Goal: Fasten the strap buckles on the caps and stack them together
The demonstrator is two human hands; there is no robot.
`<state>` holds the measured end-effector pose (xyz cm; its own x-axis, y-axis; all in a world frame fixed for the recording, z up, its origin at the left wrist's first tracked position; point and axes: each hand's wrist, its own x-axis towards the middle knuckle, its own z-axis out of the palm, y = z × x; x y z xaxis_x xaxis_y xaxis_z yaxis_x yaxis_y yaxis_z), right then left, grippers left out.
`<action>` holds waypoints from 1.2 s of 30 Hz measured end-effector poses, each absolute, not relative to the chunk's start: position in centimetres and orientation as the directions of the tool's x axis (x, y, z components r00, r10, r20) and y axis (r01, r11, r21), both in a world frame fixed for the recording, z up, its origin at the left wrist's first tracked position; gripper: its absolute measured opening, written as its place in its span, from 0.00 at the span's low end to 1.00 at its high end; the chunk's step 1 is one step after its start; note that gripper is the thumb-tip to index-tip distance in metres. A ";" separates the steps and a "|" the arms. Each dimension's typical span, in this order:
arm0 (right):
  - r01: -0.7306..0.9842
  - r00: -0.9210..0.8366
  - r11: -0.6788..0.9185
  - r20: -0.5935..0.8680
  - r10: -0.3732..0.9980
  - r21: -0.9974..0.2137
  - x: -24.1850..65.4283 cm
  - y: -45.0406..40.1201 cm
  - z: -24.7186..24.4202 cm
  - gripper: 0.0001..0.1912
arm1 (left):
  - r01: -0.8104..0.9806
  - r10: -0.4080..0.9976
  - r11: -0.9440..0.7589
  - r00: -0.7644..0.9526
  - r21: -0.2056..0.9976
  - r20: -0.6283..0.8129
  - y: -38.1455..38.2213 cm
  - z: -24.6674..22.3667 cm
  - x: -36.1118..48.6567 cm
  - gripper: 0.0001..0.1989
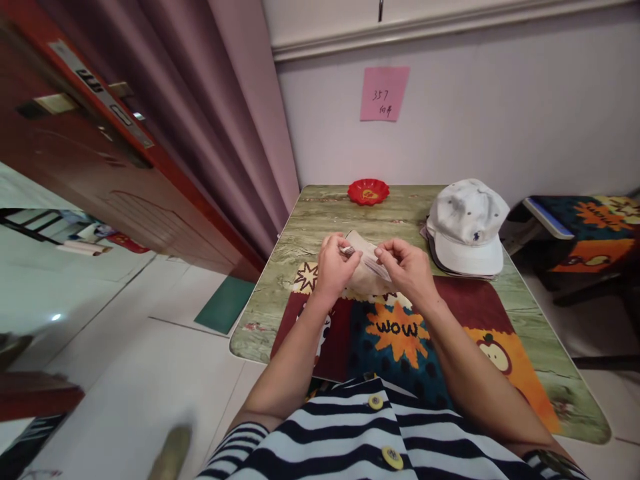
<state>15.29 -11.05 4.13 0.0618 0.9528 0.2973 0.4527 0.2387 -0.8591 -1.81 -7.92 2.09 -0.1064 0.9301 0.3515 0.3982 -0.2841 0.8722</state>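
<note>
Over the middle of the table, my left hand (338, 265) is closed on a small striped item (349, 251), pinched between thumb and fingers. Just right of it, my right hand (404, 265) has its thumb and forefinger pressed together at the edge of a beige cloth-like piece (367, 287). That piece lies between and under both hands, and thin pale purplish strips (376, 267) show on it. What exactly the right fingertips hold is too small to tell.
A red scalloped dish (369, 191) sits at the table's back edge. White caps (467, 223) are stacked at the right. A colourful mat (395, 340) covers the table's front (255, 333). A wooden door (150, 200) stands left, and another table (595, 227) is at the right.
</note>
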 end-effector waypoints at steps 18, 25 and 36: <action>0.488 0.097 0.249 0.335 0.937 -0.836 15.0 -11.0 4.2 0.12 | 0.012 0.991 -0.134 0.006 0.991 0.134 -8.6 2.2 -1.4 0.17; 0.486 0.082 0.227 0.302 0.950 -0.844 15.0 -10.3 2.9 0.12 | -0.199 0.995 0.023 -0.087 0.980 -0.041 -8.1 2.1 -0.6 0.21; 0.478 0.095 0.220 0.299 0.950 -0.851 14.6 -10.2 1.7 0.13 | -0.245 0.991 -0.011 -0.134 0.969 -0.023 -8.9 2.0 0.3 0.18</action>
